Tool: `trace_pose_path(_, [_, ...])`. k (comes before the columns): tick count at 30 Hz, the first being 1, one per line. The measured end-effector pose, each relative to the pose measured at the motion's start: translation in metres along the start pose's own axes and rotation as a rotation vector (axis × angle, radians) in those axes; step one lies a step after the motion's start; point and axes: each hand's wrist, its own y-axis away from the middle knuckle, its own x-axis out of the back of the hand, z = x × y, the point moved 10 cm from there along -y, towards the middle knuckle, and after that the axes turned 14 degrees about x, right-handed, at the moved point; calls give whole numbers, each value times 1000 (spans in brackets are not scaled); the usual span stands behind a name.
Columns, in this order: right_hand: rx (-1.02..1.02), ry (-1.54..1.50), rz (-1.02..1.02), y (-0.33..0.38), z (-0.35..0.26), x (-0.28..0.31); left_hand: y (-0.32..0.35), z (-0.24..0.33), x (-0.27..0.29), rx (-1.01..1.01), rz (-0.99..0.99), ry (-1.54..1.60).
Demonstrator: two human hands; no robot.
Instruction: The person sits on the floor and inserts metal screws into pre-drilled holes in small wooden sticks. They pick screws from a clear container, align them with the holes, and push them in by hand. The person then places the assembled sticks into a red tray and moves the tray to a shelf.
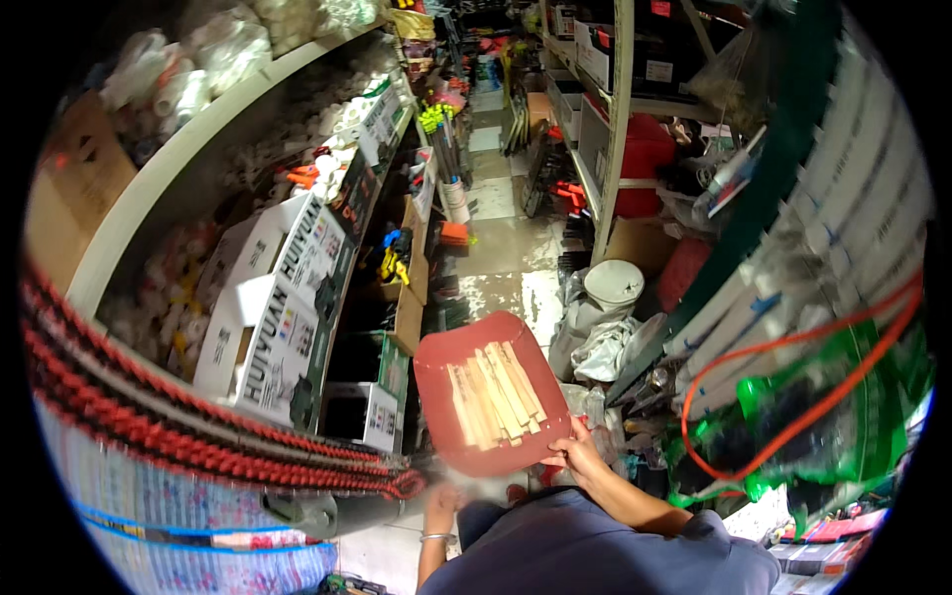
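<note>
Where the head view looks down a narrow shop aisle, a red tray (436, 377) sits in the middle of the picture, tilted a little, with a row of pale wooden sticks (496, 395) lying side by side on it. The right hand (575, 454) grips the tray's near right corner, fingers curled over the rim and the thumb on top, the forearm running down to a blue-grey sleeve at the lower edge. The left hand (439, 504) hangs lower, just below the tray's near edge and apart from it (a thin bangle circles the wrist); it is blurred, so whether its fingers are curled or loose cannot be told.

To the left of the tray, white cardboard boxes (266, 327) stand stacked on a shelf, and a red-and-black coiled band (198, 421) runs along the shelf's front edge below them. To the right, a white bucket (613, 285) stands on the floor among grey sacks, and an orange cord (793, 397) loops across green plastic packets (843, 416) hanging near the right rim.
</note>
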Motion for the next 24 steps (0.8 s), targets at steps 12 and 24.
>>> trace_pose_path(12, [220,-71,311,-218,-89,-31,-277,202,-52,16,-284,-109])
trace_pose_path(24, [340,-170,518,-456,-175,-53,-558,480,-192,-132,-504,-131])
